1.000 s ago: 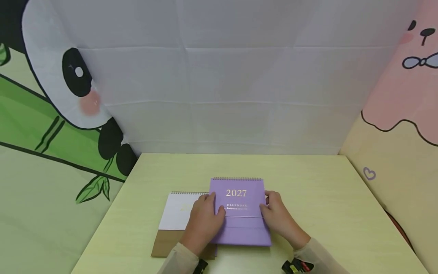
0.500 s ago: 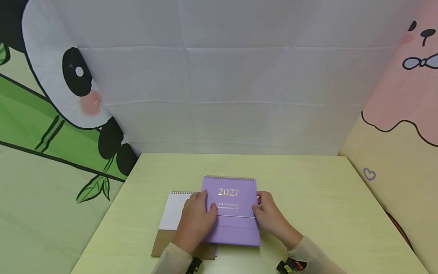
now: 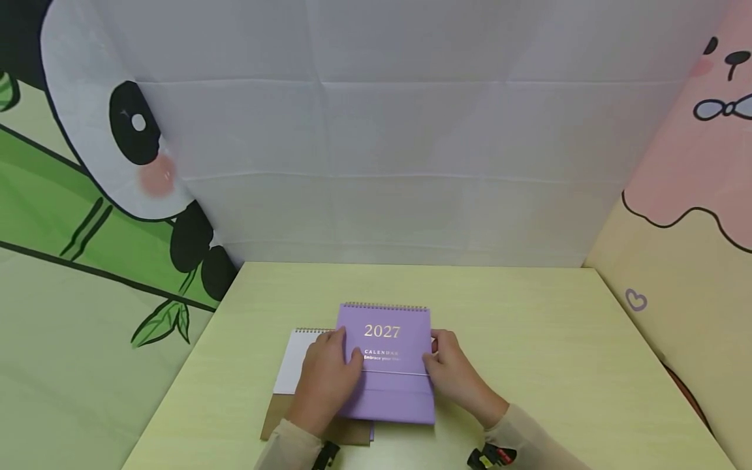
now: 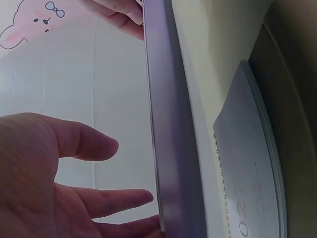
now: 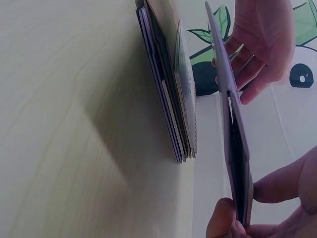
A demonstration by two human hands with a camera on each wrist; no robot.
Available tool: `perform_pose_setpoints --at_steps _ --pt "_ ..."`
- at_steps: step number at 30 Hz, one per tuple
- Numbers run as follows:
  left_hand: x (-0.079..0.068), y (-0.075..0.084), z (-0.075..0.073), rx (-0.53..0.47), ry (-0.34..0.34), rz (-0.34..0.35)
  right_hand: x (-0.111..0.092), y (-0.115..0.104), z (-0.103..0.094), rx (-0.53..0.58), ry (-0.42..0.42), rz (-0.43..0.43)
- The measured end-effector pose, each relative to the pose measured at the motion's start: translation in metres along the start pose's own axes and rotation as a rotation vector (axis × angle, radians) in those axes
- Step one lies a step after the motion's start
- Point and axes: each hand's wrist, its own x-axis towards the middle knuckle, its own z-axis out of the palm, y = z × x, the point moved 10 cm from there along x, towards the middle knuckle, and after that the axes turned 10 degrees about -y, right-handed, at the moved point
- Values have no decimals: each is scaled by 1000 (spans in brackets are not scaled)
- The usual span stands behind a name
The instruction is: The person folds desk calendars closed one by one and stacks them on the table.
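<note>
A purple desk calendar (image 3: 388,391) marked 2027, with spiral binding along its top, is held up and tilted over the table. My right hand (image 3: 461,378) pinches its right edge between thumb and fingers. At the opposite edge, my left hand (image 3: 325,375) touches it with extended fingertips; in the left wrist view the thumb (image 4: 94,143) stands apart from the cover. Beneath and to the left lies a white spiral calendar (image 3: 296,365) with a brown base (image 3: 277,414), partly hidden. Purple layers (image 5: 156,84) show under it in the right wrist view, with a gap up to the held calendar.
The pale wooden table (image 3: 529,339) extends to both sides and behind. A white cloth backdrop (image 3: 399,163) hangs at the back. Cartoon-printed walls flank the table, a panda (image 3: 88,117) at left and a pink figure (image 3: 693,156) at right.
Both hands have carried the purple calendar leftward, so it covers more of the white calendar. The white calendar has stayed in place.
</note>
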Motion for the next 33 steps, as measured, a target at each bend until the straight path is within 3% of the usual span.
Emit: perform_pose_setpoints --at_steps 4,12,16,17,20,23,26,33 --pt "-1 -4 -2 3 8 -2 4 4 5 -2 0 -2" --pt "-2 -12 -8 19 29 -5 37 68 25 -48 6 -44" --pt "-3 -15 -10 27 34 -10 35 61 31 -59 8 -143" --pt "-3 -16 -11 28 32 -13 31 50 30 -41 5 -162" --pt "-2 -18 -12 26 28 -22 20 25 30 5 -28 -124" --pt "-2 -22 -14 27 25 -36 12 10 30 63 -58 -12" --pt "-2 -25 -16 33 29 -42 9 2 33 70 -74 48" --pt "-3 -31 -19 46 38 -52 10 -2 39 51 -81 54"
